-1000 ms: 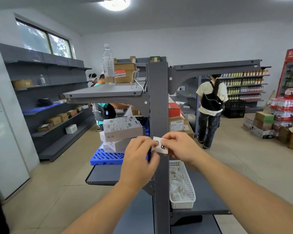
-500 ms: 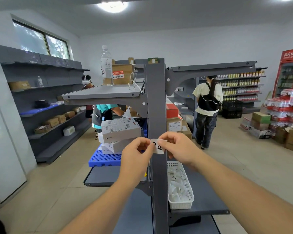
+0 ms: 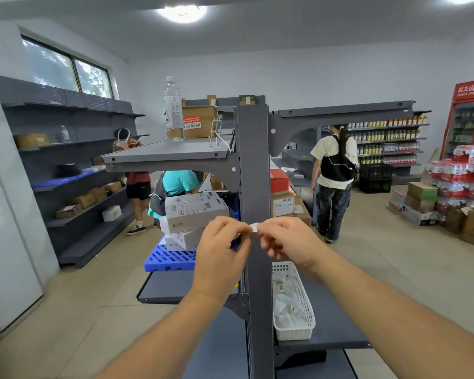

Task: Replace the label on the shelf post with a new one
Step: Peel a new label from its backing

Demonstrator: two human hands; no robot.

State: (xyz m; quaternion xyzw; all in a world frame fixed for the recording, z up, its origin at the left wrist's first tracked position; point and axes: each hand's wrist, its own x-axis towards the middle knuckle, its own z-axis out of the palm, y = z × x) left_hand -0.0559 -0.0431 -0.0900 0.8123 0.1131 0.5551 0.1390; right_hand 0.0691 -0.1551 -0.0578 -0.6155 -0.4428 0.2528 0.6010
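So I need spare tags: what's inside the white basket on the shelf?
The white basket holds a loose pile of small white pieces, possibly tags or clips; too small to tell. Whatever lies under the pile is covered.

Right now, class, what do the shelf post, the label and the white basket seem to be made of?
Shelf post: probably painted steel, matte grey, with sharp folded edges.
Label: likely paper or thin sticker, white, pinched between both hands.
White basket: apparently moulded plastic, with a regular lattice of holes.

Label (image 3: 254,227) — mostly hidden, print seemingly unreadable.
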